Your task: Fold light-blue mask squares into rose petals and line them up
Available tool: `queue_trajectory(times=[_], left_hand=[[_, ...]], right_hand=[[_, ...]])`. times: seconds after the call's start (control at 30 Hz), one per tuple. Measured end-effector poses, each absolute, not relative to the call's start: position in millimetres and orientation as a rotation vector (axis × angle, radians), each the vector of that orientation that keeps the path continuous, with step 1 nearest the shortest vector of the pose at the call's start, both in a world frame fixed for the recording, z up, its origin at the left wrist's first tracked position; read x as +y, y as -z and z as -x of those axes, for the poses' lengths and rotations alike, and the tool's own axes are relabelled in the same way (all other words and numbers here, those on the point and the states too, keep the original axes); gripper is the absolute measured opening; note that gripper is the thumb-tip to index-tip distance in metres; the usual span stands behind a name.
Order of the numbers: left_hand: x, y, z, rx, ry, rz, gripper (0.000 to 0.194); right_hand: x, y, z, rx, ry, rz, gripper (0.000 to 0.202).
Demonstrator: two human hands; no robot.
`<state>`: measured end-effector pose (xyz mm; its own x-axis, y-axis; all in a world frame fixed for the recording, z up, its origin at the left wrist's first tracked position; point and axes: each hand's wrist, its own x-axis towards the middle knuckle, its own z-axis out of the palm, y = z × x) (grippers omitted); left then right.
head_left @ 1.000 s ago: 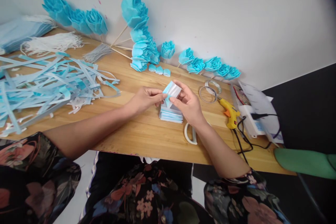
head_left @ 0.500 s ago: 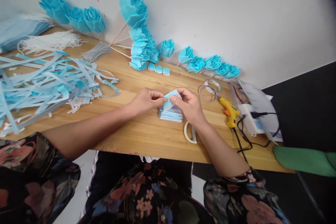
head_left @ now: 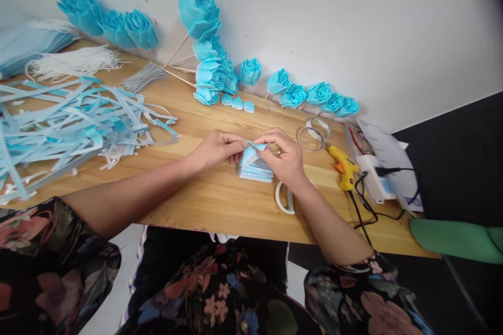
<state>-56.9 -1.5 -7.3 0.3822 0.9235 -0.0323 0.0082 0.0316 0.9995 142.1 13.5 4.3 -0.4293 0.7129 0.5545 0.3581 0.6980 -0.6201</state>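
Observation:
Between my two hands is a small piece of light blue and white fabric, partly folded. My left hand pinches its left corner between thumb and fingers. On the other side my right hand grips the right part, thumb below and fingers above. Just under the fabric sits a stack of similar cut pieces, partly hidden by the held one. A white handle loop, perhaps of scissors, lies beneath my right wrist, with the rest covered by the arm.
Blue fabric flowers on sticks lean along the wall, with small folded petals in front. Cut blue strips heap at the left. Tape rolls, a yellow glue gun and a white power strip with cables lie right.
The held fabric has turned and folded over: its flat blue face showed before, now its upper edge is gathered between my fingers. Both hands stay nearly in place.

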Motion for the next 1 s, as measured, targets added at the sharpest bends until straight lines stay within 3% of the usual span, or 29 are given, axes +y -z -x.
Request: queue_trajectory(times=[0.53,0.7,1.0], left_hand=[[-1.3,9.0,56.5,0.886,-0.935,-1.375,0.038],[-1.7,8.3,56.6,0.928,-0.997,-1.37,0.036],[-2.6,4.0,55.4,0.996,-1.028,-1.407,0.033]], right_hand=[[14.0,-3.6,-143.4,-2.073,-0.546,0.856,0.025],[10.0,-11.2,-145.1,-2.118,-0.7,0.799,0.021],[10.0,-4.6,-143.9,-1.847,-1.065,1.009,0.036]])
